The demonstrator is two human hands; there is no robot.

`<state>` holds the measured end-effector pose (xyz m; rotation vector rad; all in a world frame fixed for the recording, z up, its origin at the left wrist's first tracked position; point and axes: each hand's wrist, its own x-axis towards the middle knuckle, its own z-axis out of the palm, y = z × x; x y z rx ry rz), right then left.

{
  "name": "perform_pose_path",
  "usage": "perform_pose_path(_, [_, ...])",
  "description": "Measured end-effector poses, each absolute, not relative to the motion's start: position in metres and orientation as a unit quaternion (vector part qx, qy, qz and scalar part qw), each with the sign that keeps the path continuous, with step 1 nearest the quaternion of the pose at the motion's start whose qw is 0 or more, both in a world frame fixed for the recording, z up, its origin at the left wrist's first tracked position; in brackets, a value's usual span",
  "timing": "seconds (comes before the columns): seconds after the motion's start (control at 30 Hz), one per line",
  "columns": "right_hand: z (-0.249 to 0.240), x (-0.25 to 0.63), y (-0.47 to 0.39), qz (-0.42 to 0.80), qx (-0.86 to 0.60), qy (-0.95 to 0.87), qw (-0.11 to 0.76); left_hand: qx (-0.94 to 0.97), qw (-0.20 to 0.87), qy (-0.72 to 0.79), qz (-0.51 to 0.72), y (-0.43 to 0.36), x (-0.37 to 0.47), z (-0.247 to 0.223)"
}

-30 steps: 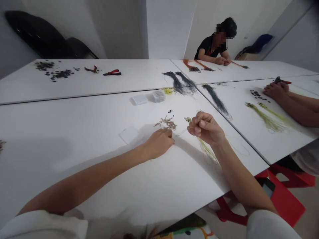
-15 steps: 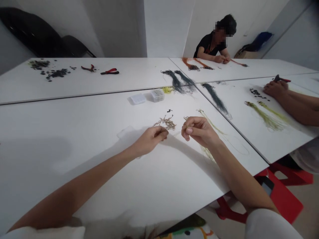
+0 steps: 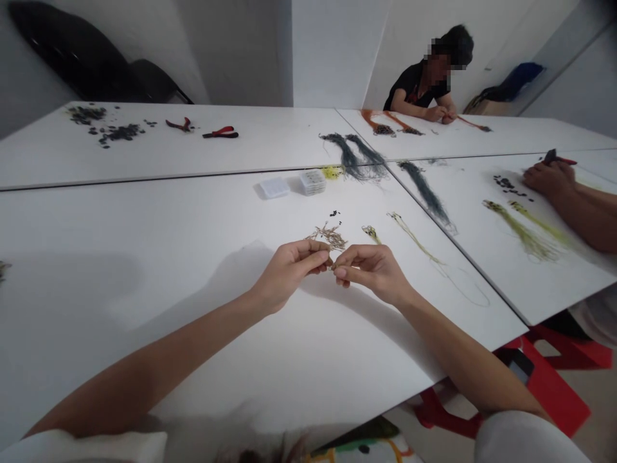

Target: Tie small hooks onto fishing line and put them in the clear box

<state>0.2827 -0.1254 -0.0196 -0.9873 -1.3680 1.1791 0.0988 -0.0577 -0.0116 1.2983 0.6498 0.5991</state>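
My left hand [image 3: 294, 270] and my right hand [image 3: 369, 273] are raised over the white table, fingertips almost touching. Each is closed in a pinch; something small and yellowish shows between them, too tiny to identify. Just beyond the fingers lies a pile of thin brown metal pieces [image 3: 330, 236], with a few black bits [image 3: 334, 213] behind it. A yellow-green thread bundle [image 3: 371, 233] sits behind my right hand, partly hidden by it. Farther right, a longer pale yellow thread [image 3: 417, 241] stretches across the table.
Clear plastic boxes [image 3: 312, 182] stand beyond the pile, near dark green thread bundles [image 3: 349, 154]. Red-handled pliers [image 3: 220, 132] lie on the far table [image 3: 270, 141]. Another person's hands [image 3: 549, 177] rest at the right; a person in black sits at the back. Red stools [image 3: 554, 386] stand lower right.
My hands have come together; the right moved left and slightly down, and the left shifted slightly right. The thread bundle behind my right hand shows more. The whole view has shifted slightly.
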Motion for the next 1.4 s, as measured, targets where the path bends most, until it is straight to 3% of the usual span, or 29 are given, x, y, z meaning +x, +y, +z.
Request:
perform_pose_path(0.73, [-0.023, 0.279, -0.124, 0.362, -0.535, -0.620, 0.446, 0.606, 0.637, 0.345, 0.327, -0.059, 0.091, -0.020])
perform_pose_path(0.9, [-0.029, 0.274, -0.125, 0.478, -0.505, -0.527, 0.489, 0.683, 0.542, 0.328, 0.362, -0.076, 0.083, -0.019])
perform_pose_path(1.2, [-0.037, 0.269, -0.125, 0.674, -0.380, -0.392, 0.498, 0.853, 0.221, 0.135, 0.453, -0.083, 0.069, -0.037])
perform_pose_path(1.4, [-0.038, 0.263, -0.128, 0.662, -0.376, -0.414, 0.499, 0.847, 0.256, 0.165, 0.437, -0.087, 0.063, -0.028])
